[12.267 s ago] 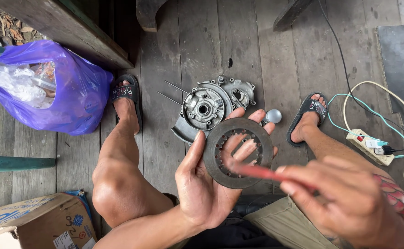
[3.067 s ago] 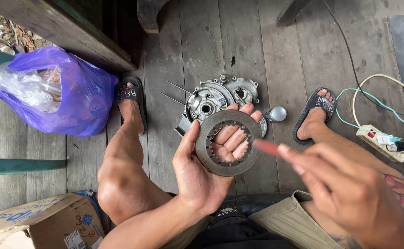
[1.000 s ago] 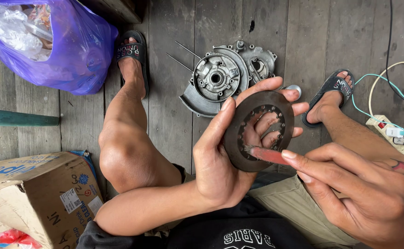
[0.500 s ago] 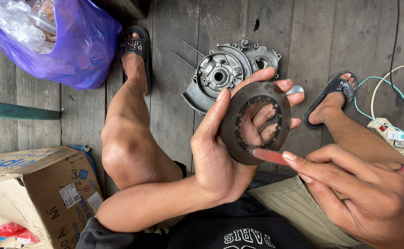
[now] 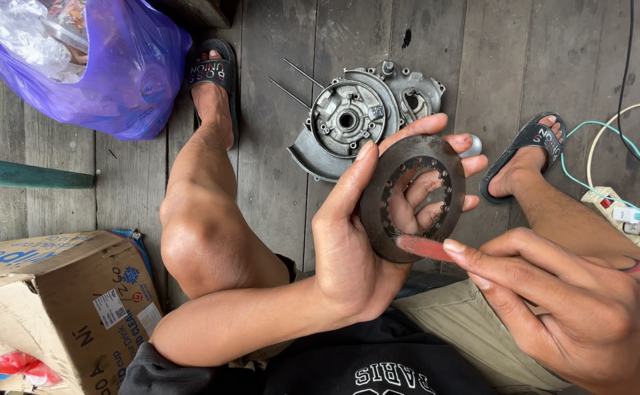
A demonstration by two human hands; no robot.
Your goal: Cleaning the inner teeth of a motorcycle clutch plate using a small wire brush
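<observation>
Left of the purple bag [image 5: 108, 73] and box [image 5: 49, 307], his left hand [image 5: 356, 249] cradles the dark ring-shaped plate [image 5: 412, 197] upright, fingers through its hole, while the right hand [image 5: 568, 307] pinches a small red strip [image 5: 423, 247] flat against the plate's lower rim.

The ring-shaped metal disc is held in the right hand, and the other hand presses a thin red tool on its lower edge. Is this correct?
Not quite. The head view shows the ring-shaped metal disc held in the left hand, with the fingers through its centre. It is the right hand that presses the thin red tool on its lower edge.
</observation>
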